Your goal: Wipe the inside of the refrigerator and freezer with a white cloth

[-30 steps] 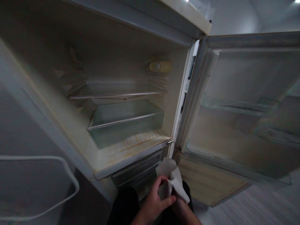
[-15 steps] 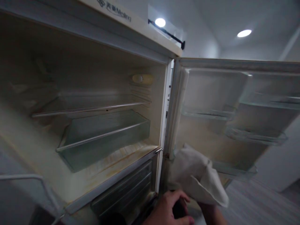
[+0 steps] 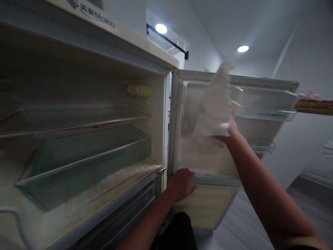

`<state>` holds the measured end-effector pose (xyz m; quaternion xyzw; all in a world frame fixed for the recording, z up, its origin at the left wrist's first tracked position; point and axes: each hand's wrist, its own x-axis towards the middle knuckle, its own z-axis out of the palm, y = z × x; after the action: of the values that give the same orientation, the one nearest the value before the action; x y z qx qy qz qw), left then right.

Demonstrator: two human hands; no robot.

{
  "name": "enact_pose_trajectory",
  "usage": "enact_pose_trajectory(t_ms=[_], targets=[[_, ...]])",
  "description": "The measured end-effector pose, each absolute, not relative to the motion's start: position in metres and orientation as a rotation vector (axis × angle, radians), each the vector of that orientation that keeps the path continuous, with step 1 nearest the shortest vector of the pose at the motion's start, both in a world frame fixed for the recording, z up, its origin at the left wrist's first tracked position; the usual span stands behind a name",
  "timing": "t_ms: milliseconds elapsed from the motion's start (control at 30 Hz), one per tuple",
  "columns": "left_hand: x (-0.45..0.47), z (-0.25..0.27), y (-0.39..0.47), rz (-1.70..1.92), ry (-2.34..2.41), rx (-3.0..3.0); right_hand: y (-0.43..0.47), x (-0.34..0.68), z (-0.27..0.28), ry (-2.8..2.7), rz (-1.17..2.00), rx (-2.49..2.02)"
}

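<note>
- Presently the left hand (image 3: 180, 185), holding nothing, spreads its fingers (image 3: 189, 176) partway near the lower hinge corner of the open fridge door (image 3: 201, 158).
- The right hand (image 3: 229, 132) grips a white cloth (image 3: 213, 107), raised before that door's inner side, fingers largely hidden.

Inside a refrigerator (image 3: 135, 57) at left, a bin (image 3: 91, 172) sits beneath a shelf (image 3: 78, 119); the door (image 3: 200, 161), with racks (image 3: 261, 149) on its inner face, stands at right. Before its upper part is a cloth (image 3: 214, 104) in the right hand (image 3: 227, 133), with the left hand (image 3: 180, 184) lower and farther left.
</note>
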<state>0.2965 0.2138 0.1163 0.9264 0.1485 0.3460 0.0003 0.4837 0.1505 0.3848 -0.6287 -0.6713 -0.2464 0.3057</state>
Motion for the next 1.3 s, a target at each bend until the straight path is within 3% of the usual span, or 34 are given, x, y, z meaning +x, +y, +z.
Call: enact_pose_trajectory(t_ms=[133, 333, 567, 767, 967, 1300], targets=[[0.312, 0.099, 0.217, 1.092, 0.563, 2.955, 0.179, 0.437, 0.405, -2.050, -0.710, -2.009], [0.318, 0.101, 0.218, 1.232, 0.587, 2.938, 0.173, 0.440, 0.415, -2.227, -0.616, -2.010], [0.317, 0.101, 0.214, 1.285, 0.638, 3.000, 0.149, 0.503, 0.413, -2.196, -0.641, -2.160], [0.313, 0.102, 0.210, 1.267, 0.673, 2.972, 0.143, 0.493, 0.406, -2.032, -0.836, -2.287], [0.314, 0.098, 0.211, 1.269, 0.711, 2.919, 0.154, 0.451, 0.375, -1.789, -1.100, -2.092], [0.310, 0.101, 0.212, 1.176, 0.678, 2.910, 0.189, 0.398, 0.352, -1.823, -1.204, -1.819]])
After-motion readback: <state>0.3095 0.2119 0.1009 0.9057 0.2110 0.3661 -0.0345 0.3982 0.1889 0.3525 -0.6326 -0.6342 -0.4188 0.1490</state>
